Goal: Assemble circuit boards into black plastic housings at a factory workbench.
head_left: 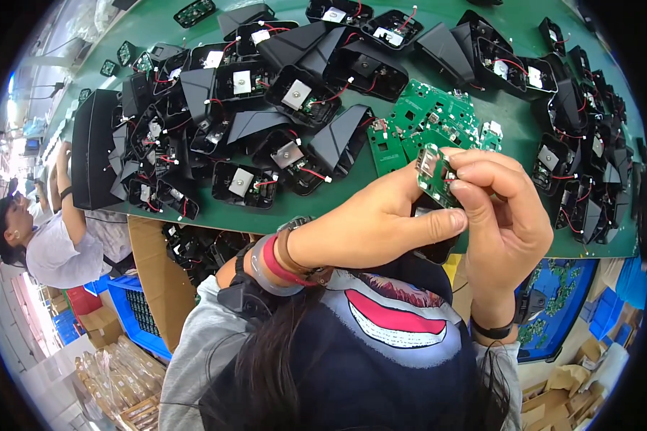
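Observation:
Close in front of my chest, at the table's near edge, a small green circuit board [433, 179] is held up and tilted between my two hands. My left hand [388, 223] grips it from the left, thumb stretched along its lower side. The fingertips of my right hand [507, 205] pinch its right edge, near a small connector. Part of the board is hidden by the fingers. Just beyond lies a loose pile of larger green circuit boards [428, 108]. Under my hands, a black housing [436, 251] shows only in part.
Black plastic housings [295, 93] with red wires and metal plates crowd the green table [510, 108] at left and back; more housings [582, 158] stand at right. Below are a cardboard box [154, 266] and a blue bin [553, 309] of boards. Another person [65, 241] works at far left.

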Tool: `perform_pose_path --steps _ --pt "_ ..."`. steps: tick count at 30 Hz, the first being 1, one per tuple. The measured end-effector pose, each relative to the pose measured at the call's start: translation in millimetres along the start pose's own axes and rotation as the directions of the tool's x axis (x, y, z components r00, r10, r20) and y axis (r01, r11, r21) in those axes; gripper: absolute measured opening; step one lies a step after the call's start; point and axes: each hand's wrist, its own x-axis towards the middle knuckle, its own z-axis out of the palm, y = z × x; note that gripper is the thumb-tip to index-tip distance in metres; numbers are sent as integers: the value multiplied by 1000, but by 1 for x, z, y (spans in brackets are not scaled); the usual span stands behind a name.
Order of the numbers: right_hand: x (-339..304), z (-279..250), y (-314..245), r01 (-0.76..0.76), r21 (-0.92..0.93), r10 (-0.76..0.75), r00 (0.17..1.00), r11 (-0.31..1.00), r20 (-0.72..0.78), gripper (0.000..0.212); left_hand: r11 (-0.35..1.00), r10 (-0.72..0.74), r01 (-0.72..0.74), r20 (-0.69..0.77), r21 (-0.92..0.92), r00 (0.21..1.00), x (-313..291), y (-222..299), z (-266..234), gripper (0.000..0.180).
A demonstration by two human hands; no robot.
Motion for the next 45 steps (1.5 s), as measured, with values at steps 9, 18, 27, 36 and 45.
perform_pose_path --steps 9,18,27,36,45 --pt "2 -1 -7 353 -356 -311 935 865 173 14 982 173 -180 -99 -65 980 -2 -14 -1 41" --pt "12 4 -22 218 -605 -119 973 766 199 3 638 510 -259 -146 725 848 1 -12 -3 37" --pt "-3 17 -24 94 -706 -75 995 702 59 5 660 611 -187 -374 728 697 17 -29 14 54" --pt "-5 18 -11 -54 39 56 997 998 -48 15 973 227 -231 -216 6 950 10 -12 -1 51" --pt "1 -3 -18 -320 104 314 947 942 74 13 989 89 -100 -106 -110 990 -2 -11 -13 40"
